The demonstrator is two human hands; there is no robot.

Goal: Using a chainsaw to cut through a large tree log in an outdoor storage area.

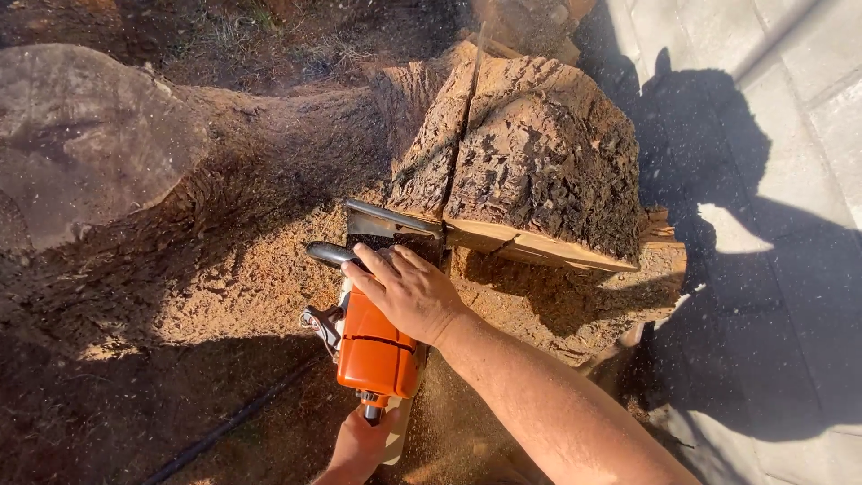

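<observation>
An orange chainsaw (375,352) stands with its bar sunk into a cut in a thick, rough-barked log (539,153). My right hand (409,292) reaches in from the lower right and grips the saw's black front handle (330,254). At the bottom edge, my left hand (359,445) holds the rear handle, which it mostly hides. Sawdust flies around the saw and covers the ground (260,269) beneath it. The log's pale fresh-cut face (539,247) shows just to the right of the bar.
A large grey stump or boulder (81,135) lies at the upper left. Paved slabs (790,180) run along the right, with a person's shadow across them. A dark cord or hose (224,427) crosses the dirt at lower left. Grass and soil lie beyond the log.
</observation>
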